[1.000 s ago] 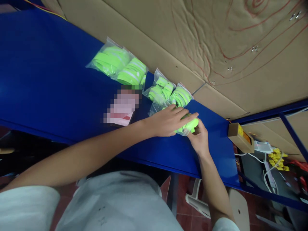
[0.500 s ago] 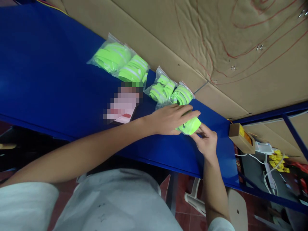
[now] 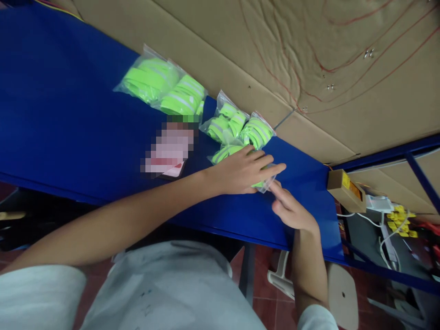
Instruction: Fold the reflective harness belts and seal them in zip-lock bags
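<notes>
Bagged green strap [image 3: 225,153], in from tabletop's [image 3: 68,123] back edge, newly shifted left, apparently seated deeper, beneath left hand [image 3: 242,172], grip unclear, beside right hand [image 3: 293,207], thumb and fingers apart.

Free room is spreading across the tabletop's [image 3: 65,114] left end.
Bagged green bands [image 3: 150,79] are crowding the middle back edge before a cardboard panel [image 3: 213,50], and a pixelated flat object [image 3: 170,149] is lying nearer mid-surface. The left forearm [image 3: 154,201] is slanting over the front edge; between the right hand [image 3: 295,213] and right edge, a bare strip is offering passage.
</notes>
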A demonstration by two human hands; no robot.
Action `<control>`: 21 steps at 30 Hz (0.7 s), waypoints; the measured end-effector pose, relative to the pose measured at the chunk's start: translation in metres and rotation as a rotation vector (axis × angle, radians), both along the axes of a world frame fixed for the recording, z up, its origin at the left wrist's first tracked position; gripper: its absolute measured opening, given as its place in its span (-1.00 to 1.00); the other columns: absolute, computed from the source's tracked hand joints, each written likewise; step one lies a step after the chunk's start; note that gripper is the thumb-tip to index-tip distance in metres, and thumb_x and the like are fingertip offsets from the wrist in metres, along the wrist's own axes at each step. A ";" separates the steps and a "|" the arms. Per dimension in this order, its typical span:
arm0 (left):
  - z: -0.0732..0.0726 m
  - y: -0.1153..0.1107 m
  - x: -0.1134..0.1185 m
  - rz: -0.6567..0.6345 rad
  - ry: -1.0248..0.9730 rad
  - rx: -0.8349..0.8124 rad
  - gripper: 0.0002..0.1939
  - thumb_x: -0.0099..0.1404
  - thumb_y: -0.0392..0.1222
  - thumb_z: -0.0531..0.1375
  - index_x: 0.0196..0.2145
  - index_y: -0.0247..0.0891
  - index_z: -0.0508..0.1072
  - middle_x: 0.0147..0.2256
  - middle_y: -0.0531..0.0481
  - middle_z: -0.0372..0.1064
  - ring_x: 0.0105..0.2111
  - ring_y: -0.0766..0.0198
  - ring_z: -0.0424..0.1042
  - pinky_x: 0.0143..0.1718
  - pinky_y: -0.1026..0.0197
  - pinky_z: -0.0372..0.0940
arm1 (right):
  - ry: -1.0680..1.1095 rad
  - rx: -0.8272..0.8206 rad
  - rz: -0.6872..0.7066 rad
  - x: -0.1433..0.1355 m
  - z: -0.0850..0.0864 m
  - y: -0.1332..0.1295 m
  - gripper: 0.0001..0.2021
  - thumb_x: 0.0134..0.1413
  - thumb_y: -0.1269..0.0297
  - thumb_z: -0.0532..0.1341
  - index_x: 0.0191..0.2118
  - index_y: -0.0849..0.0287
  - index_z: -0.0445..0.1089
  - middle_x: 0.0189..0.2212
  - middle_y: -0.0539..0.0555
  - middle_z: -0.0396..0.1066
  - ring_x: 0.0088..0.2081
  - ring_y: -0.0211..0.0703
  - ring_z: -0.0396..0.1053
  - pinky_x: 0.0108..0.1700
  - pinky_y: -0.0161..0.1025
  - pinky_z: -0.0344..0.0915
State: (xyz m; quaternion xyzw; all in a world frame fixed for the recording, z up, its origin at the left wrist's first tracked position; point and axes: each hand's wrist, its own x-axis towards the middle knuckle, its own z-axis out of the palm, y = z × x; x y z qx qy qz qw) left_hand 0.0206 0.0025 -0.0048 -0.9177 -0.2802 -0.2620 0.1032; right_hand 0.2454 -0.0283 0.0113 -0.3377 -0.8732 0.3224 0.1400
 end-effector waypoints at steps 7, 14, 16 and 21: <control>-0.008 0.002 0.011 0.031 -0.007 0.031 -0.45 0.41 -0.23 0.11 0.32 -0.23 0.20 -0.09 -0.17 0.44 -0.09 0.00 0.40 -0.04 0.01 0.12 | 0.160 0.054 -0.077 -0.029 -0.030 0.004 -0.46 0.19 -0.13 0.29 0.17 0.08 0.40 -0.03 0.17 0.51 0.05 0.13 0.44 0.17 0.10 0.33; 0.031 -0.014 -0.009 -0.128 -0.246 -0.440 -0.06 0.27 -0.03 0.32 0.43 -0.28 -0.05 0.11 -0.25 0.37 0.10 -0.02 0.35 0.10 0.05 0.14 | 0.187 0.281 -0.239 -0.010 -0.002 0.002 -0.77 0.35 0.29 0.20 0.04 -0.02 0.51 0.03 0.08 0.47 0.07 0.00 0.39 0.15 0.03 0.29; 0.042 -0.013 -0.019 -0.105 -0.357 -0.550 -0.20 0.31 -0.08 0.28 0.39 -0.27 0.06 0.11 -0.22 0.39 0.09 0.05 0.37 0.08 0.11 0.16 | 0.187 0.288 -0.218 -0.009 0.005 -0.002 -0.69 0.34 0.32 0.20 0.12 -0.08 0.49 0.10 0.09 0.43 0.11 0.02 0.38 0.16 0.06 0.29; 0.055 -0.006 -0.034 -0.127 -0.433 -0.773 -0.69 0.32 0.02 0.25 -0.14 -0.26 0.54 -0.22 -0.03 0.50 -0.21 0.19 0.44 -0.19 0.21 0.21 | 0.348 0.433 -0.228 -0.017 0.003 -0.012 -0.55 0.24 0.35 0.30 0.22 -0.12 0.42 -0.08 0.07 0.53 -0.06 0.00 0.48 0.06 0.03 0.36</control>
